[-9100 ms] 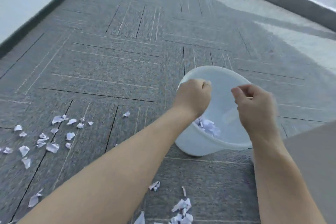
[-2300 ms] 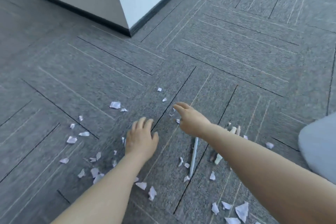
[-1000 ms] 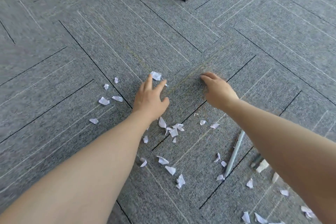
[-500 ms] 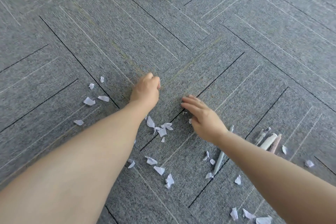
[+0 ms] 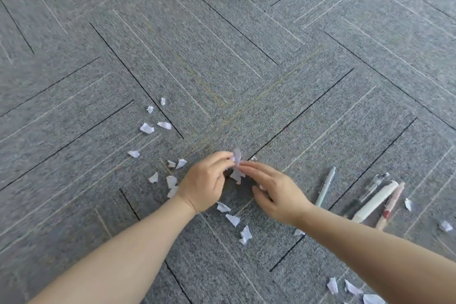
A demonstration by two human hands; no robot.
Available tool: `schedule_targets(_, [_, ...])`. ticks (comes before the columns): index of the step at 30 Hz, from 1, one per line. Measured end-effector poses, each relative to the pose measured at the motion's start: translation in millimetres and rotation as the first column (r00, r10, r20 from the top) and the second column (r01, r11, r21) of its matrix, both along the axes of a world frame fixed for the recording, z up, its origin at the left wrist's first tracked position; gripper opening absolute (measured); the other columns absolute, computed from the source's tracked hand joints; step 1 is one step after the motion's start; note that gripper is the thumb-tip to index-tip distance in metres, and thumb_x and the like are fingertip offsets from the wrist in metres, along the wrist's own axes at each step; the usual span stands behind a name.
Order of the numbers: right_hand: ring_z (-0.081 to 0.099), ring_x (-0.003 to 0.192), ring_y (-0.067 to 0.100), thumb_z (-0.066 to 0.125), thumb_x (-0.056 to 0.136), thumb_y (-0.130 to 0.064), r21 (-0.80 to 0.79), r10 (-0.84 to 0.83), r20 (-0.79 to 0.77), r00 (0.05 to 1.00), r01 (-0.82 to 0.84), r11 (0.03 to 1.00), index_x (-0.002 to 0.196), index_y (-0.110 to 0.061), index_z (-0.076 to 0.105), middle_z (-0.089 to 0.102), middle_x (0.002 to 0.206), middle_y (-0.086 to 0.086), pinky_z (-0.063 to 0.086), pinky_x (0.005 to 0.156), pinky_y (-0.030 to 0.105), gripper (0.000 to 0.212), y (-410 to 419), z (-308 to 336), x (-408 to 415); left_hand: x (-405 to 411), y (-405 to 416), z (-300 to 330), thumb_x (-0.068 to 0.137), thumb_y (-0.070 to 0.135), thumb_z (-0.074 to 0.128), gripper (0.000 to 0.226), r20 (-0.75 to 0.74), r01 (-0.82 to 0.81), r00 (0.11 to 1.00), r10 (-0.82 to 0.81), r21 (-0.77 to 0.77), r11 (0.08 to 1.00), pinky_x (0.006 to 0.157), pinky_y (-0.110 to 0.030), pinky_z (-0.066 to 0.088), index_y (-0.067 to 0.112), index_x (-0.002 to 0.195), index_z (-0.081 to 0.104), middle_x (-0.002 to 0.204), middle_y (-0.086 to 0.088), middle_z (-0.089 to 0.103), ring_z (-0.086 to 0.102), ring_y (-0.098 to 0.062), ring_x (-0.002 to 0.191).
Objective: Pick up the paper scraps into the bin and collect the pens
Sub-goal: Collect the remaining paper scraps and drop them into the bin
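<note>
Pens right of hands; scraps strewn on carpet.

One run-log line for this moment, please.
left hand: pinching paper scrap | right hand: fingers on scraps | pens: on carpet, untouched | bin: out of view

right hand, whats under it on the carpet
One scrap shows at the fingertips of the right hand, another by the wrist. Anything under the palm is covered.
</note>
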State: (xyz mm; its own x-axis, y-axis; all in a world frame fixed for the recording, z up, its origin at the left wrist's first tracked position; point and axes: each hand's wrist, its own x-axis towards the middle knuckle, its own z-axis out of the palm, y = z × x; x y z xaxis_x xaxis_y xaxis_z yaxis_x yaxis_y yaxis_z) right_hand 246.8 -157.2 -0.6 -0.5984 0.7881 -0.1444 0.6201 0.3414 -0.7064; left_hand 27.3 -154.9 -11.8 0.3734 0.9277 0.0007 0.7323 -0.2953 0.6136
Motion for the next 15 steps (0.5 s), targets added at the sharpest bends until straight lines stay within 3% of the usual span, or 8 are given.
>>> schedule_targets(1, [0.039, 0.138, 0.011, 0.04, 0.092, -0.018, 0.028, -0.035, -0.024, 0.999, 0.036, 0.999, 0.143, -0.019, 0.046, 0.043, 0.15, -0.006, 0.038, 0.112, 0.039, 0.051, 5, 1, -6, -5, 1, 2, 0.089, 0.011, 0.033, 0.037, 0.005, -0.061, 0.998, 0.061, 0.051, 0.997, 0.098, -0.038, 0.046, 0.007, 0.107, 0.065, 0.123, -0.008, 0.059, 0.053, -0.021, 0.115])
schedule_targets(3, [0.029, 0.144, 0.013, 0.04, 0.093, -0.018, 0.079, -0.07, 0.003, 0.998, 0.069, 0.995, 0.145, -0.02, 0.043, 0.036, 0.154, -0.005, 0.027, 0.118, 0.038, 0.052, 24, 1, -21, -21, 10, 3, 0.088, 0.004, 0.038, 0.03, -0.017, -0.243, 0.969, 0.247, 0.122, 0.962, 0.094, -0.045, 0.047, 0.007, 0.1, 0.065, 0.118, -0.01, 0.058, 0.052, -0.024, 0.111])
schedule_targets(5, [0.009, 0.15, 0.014, 0.041, 0.097, -0.026, 0.099, -0.027, 0.126, 0.992, 0.014, 0.995, 0.151, -0.023, 0.03, 0.02, 0.161, -0.005, 0.01, 0.121, 0.036, 0.056, 48, -5, -41, -40, 22, 4, 0.088, 0.002, 0.044, 0.028, -0.093, -0.423, 0.894, 0.437, 0.139, 0.895, 0.098, -0.049, 0.042, 0.009, 0.108, 0.062, 0.126, -0.009, 0.053, 0.046, -0.026, 0.118])
schedule_targets(7, [0.002, 0.15, 0.014, 0.04, 0.098, -0.032, 0.098, 0.054, 0.235, 0.97, -0.079, 0.992, 0.153, -0.023, 0.025, 0.014, 0.163, -0.004, 0.005, 0.122, 0.038, 0.057, 60, -11, -59, -58, 31, 3, 0.088, 0.012, 0.05, 0.036, -0.23, -0.57, 0.78, 0.582, 0.12, 0.813, 0.106, -0.052, 0.031, 0.016, 0.124, 0.054, 0.142, -0.009, 0.041, 0.034, -0.029, 0.131])
schedule_targets(9, [0.021, 0.148, 0.018, 0.042, 0.097, -0.026, 0.117, 0.148, 0.215, 0.965, -0.176, 0.977, 0.147, -0.019, 0.04, 0.033, 0.157, 0.001, 0.022, 0.12, 0.042, 0.05, 56, -6, -69, -75, 35, 4, 0.089, 0.026, 0.05, 0.05, -0.339, -0.682, 0.669, 0.661, 0.071, 0.727, 0.111, -0.053, 0.019, 0.022, 0.138, 0.041, 0.154, -0.011, 0.025, 0.02, -0.031, 0.14])
schedule_targets(11, [0.047, 0.134, 0.021, 0.044, 0.093, -0.015, 0.163, 0.21, 0.132, 0.969, -0.231, 0.959, 0.135, -0.015, 0.055, 0.053, 0.142, 0.003, 0.047, 0.104, 0.044, 0.043, 47, 4, -75, -91, 36, 1, 0.089, 0.035, 0.046, 0.058, -0.369, -0.746, 0.617, 0.695, 0.006, 0.666, 0.113, -0.054, 0.012, 0.027, 0.145, 0.029, 0.158, -0.01, 0.013, 0.01, -0.031, 0.144])
schedule_targets(12, [0.052, 0.13, 0.021, 0.043, 0.092, -0.011, 0.176, 0.214, 0.096, 0.972, -0.228, 0.958, 0.133, -0.014, 0.056, 0.056, 0.139, 0.004, 0.052, 0.097, 0.042, 0.043, 49, 9, -80, -97, 35, -1, 0.09, 0.037, 0.044, 0.06, -0.362, -0.757, 0.613, 0.702, -0.016, 0.653, 0.115, -0.054, 0.011, 0.028, 0.146, 0.026, 0.158, -0.01, 0.009, 0.008, -0.031, 0.144])
schedule_targets(15, [0.034, 0.142, 0.022, 0.042, 0.092, -0.011, 0.157, 0.17, 0.144, 0.975, -0.192, 0.969, 0.146, -0.024, 0.038, 0.035, 0.155, 0.001, 0.042, 0.107, 0.044, 0.056, 81, 17, -116, -103, 32, -6, 0.092, 0.037, 0.044, 0.06, -0.304, -0.74, 0.648, 0.698, -0.038, 0.671, 0.117, -0.05, 0.008, 0.028, 0.147, 0.023, 0.159, -0.007, 0.008, 0.004, -0.027, 0.145])
